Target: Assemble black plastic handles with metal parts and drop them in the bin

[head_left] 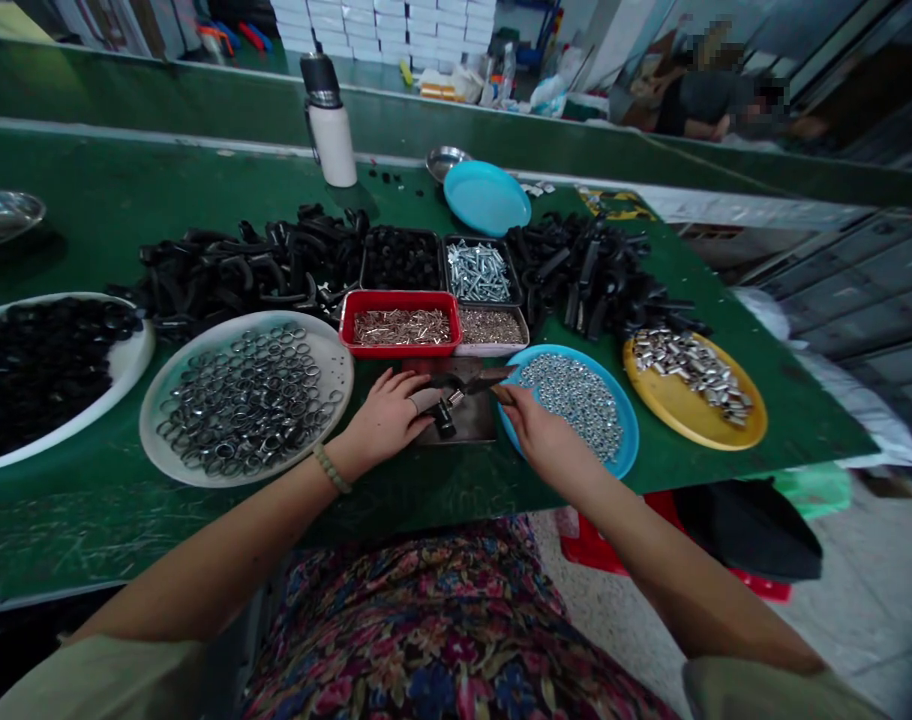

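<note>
My left hand [385, 420] lies over a metal plate [471, 428] on the bench. Its fingers close on a small black part [445, 418] with a shiny metal piece [455, 398] at its upper end. My right hand [529, 420] is by the left rim of a blue plate [631, 455] of small silver nuts [576, 400]. Its fingers are pinched at a dark, elongated part [490, 378] that reaches left towards the metal piece. Whether the two parts are joined, I cannot tell.
Ahead are a red tray [343, 325] of pins, a tray of screws [480, 272] and heaps of black curved parts [253, 265]. Metal rings [253, 400] fill a white plate; a yellow plate [673, 415] holds metal pieces. A flask [332, 140] stands behind. Another person [703, 105] sits far right.
</note>
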Demonstrator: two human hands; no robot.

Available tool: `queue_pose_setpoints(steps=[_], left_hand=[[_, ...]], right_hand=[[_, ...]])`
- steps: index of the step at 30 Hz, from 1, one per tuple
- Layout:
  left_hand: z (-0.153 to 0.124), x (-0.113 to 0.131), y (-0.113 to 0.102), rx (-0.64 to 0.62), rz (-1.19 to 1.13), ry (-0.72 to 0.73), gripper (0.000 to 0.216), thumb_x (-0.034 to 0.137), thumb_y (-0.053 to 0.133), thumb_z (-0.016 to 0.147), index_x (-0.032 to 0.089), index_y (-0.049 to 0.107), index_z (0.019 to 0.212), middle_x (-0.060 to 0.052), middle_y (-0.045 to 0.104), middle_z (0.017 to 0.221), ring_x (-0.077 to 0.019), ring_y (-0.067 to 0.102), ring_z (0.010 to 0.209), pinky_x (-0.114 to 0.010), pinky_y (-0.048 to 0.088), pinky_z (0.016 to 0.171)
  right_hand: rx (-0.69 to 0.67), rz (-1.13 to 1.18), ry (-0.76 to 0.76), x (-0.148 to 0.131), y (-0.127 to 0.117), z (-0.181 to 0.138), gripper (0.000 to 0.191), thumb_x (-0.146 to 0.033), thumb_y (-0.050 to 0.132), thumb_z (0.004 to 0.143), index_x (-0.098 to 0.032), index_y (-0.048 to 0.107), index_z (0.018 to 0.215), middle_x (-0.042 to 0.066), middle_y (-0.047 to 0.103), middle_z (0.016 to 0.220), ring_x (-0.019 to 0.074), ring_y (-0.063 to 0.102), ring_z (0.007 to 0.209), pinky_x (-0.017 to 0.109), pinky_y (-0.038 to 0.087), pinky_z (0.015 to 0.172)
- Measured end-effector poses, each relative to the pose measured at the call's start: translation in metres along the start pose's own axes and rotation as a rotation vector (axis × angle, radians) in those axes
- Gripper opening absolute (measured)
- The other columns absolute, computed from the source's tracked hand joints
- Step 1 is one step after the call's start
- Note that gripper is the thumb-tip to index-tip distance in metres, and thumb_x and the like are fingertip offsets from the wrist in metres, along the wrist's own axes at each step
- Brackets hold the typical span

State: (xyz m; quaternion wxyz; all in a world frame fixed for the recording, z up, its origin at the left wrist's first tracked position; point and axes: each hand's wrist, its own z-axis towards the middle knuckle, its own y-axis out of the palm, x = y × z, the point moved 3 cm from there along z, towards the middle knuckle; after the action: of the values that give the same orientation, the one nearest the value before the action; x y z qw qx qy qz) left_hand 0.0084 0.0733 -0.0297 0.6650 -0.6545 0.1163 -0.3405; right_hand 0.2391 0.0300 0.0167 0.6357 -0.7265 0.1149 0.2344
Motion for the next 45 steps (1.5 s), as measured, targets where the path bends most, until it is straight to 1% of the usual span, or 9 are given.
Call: queue_pose_setpoints(steps=[13,20,24,27,29,35,38,41,45], left_hand=[[-0.001,-0.007,0.004,0.088,-0.184,-0.131,0.064,0.032,0.065,0.08,0.018,0.037,0.135,-0.009,0.058,0.127,-0.0238,0.049,0.123,-0.046,0.022,0.115],[-0.01,0.018,0.001,-0.065,-0.002,-0.017,0.043,0.015,0.039,0.092,0.019,0.044,0.135,-0.013,0.056,0.123,-0.0259,0.049,0.115,-0.046,0.039,0.101],[0.004,0.022,-0.009,-0.062,-0.419,-0.086,0.039,0.019,0.04,0.092,0.016,0.051,0.13,-0.013,0.059,0.118,-0.0233,0.054,0.11,-0.041,0.041,0.101],[0.02,0.019,-0.009,-0.088,-0.764,-0.187,0.032,0.027,0.043,0.093,0.016,0.061,0.117,-0.01,0.068,0.104,-0.021,0.063,0.095,-0.037,0.048,0.091],[0.025,0.015,-0.005,-0.111,-0.776,-0.256,0.029,0.026,0.043,0.092,0.014,0.065,0.108,-0.01,0.07,0.097,-0.0207,0.065,0.089,-0.036,0.05,0.086],[0.018,0.007,-0.015,-0.143,-0.101,-0.253,0.02,0.03,0.052,0.088,0.015,0.065,0.084,-0.011,0.066,0.09,-0.0236,0.063,0.085,-0.035,0.047,0.082],[0.048,0.008,-0.03,-0.179,0.049,-0.173,0.024,0.035,0.051,0.089,0.017,0.067,0.086,-0.008,0.067,0.084,-0.0223,0.062,0.077,-0.033,0.046,0.074],[0.113,0.013,-0.035,-0.026,0.103,-0.058,0.025,0.032,0.047,0.091,0.018,0.068,0.094,-0.01,0.067,0.096,-0.0236,0.06,0.091,-0.035,0.044,0.081],[0.19,0.019,-0.011,-0.016,0.151,-0.024,0.028,0.02,0.043,0.092,0.016,0.07,0.099,-0.014,0.067,0.102,-0.0274,0.056,0.106,-0.042,0.039,0.089]], right_hand=[[-0.136,-0.069,-0.092,-0.034,0.011,0.024,0.035,-0.028,0.033,0.097,-0.018,0.049,0.127,0.012,0.071,0.1,0.0237,0.069,0.084,0.03,0.048,0.068],[0.236,-0.465,0.272,0.073,-0.008,-0.022,0.041,-0.037,0.036,0.097,-0.022,0.047,0.133,0.013,0.066,0.111,0.0255,0.067,0.079,0.032,0.045,0.06],[0.31,-0.739,0.233,0.114,-0.016,-0.029,0.04,-0.038,0.04,0.096,-0.018,0.057,0.126,0.014,0.066,0.102,0.0278,0.061,0.086,0.035,0.043,0.067],[0.389,-0.697,0.071,0.101,-0.028,0.01,0.036,-0.04,0.044,0.095,-0.019,0.064,0.116,0.014,0.064,0.107,0.0294,0.055,0.099,0.038,0.04,0.079],[0.299,-0.613,-0.049,0.082,-0.032,0.056,0.033,-0.037,0.043,0.096,-0.019,0.066,0.112,0.013,0.066,0.103,0.0259,0.055,0.098,0.035,0.039,0.08],[0.021,-0.637,-0.089,0.052,-0.021,0.171,0.023,-0.026,0.052,0.091,-0.014,0.069,0.1,0.016,0.067,0.107,0.0275,0.054,0.103,0.035,0.038,0.081],[0.012,-0.606,-0.099,0.057,-0.013,0.185,0.02,-0.021,0.054,0.088,-0.012,0.069,0.096,0.017,0.067,0.105,0.0278,0.055,0.103,0.036,0.039,0.084],[0.04,-0.552,-0.102,0.063,-0.013,0.186,0.022,-0.021,0.052,0.087,-0.011,0.067,0.099,0.018,0.066,0.107,0.0291,0.055,0.104,0.038,0.04,0.085],[0.091,-0.437,-0.086,0.065,-0.021,0.178,0.023,-0.017,0.048,0.087,-0.01,0.066,0.099,0.017,0.067,0.103,0.026,0.058,0.1,0.035,0.042,0.084]])
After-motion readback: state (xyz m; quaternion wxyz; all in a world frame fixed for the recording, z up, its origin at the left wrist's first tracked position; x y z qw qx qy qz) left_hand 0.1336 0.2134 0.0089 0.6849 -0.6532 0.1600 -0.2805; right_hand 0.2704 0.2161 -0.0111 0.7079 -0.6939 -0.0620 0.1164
